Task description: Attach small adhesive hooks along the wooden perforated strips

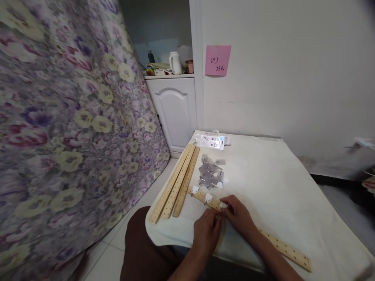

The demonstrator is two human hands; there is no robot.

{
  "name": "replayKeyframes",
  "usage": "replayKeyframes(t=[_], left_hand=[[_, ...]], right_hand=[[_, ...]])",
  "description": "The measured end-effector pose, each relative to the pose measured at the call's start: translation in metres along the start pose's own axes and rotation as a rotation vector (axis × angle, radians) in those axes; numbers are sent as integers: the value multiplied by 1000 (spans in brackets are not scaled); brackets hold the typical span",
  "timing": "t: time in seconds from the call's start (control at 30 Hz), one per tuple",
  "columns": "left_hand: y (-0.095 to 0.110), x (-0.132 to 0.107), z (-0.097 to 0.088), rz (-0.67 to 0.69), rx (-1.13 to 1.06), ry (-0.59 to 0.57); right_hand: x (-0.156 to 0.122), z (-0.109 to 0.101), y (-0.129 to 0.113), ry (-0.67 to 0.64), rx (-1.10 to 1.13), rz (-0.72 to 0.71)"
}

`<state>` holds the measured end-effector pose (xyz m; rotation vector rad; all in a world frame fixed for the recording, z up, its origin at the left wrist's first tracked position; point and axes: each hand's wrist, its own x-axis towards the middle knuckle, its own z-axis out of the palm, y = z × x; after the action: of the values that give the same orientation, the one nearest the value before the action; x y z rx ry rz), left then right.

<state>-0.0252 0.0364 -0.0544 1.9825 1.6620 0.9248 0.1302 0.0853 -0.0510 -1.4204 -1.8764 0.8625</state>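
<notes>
A long wooden strip with holes (pixel 288 249) lies slantwise across the near part of the table. Two white hooks (pixel 208 198) with metal parts sit along its far-left end. At a third white hook (pixel 223 205) on the strip, my right hand (pixel 240 216) has its thumb and fingers closed. My left hand (pixel 206 230) is pinched at the strip's near edge, just beside the right fingertips; whatever lies between its fingers is hidden. Beyond the strip is a pile of small grey plastic packets (pixel 209 173) with metal pieces inside.
Several more perforated wooden strips (pixel 175 183) lie side by side at the table's left edge. Clear plastic packaging (pixel 209 141) rests at the back of the cream-covered table (pixel 263 175). A floral curtain (pixel 73 117) hangs on the left, and a white cabinet (pixel 177 113) stands behind.
</notes>
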Motion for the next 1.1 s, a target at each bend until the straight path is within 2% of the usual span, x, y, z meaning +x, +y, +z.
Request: replayKeyframes(t=[0.43, 1.1], left_hand=[[2, 1, -1, 22, 39, -5], [0, -1, 2, 17, 89, -5]], right_hand=[[1, -1, -3, -5, 27, 81], [1, -3, -2, -13, 28, 68]])
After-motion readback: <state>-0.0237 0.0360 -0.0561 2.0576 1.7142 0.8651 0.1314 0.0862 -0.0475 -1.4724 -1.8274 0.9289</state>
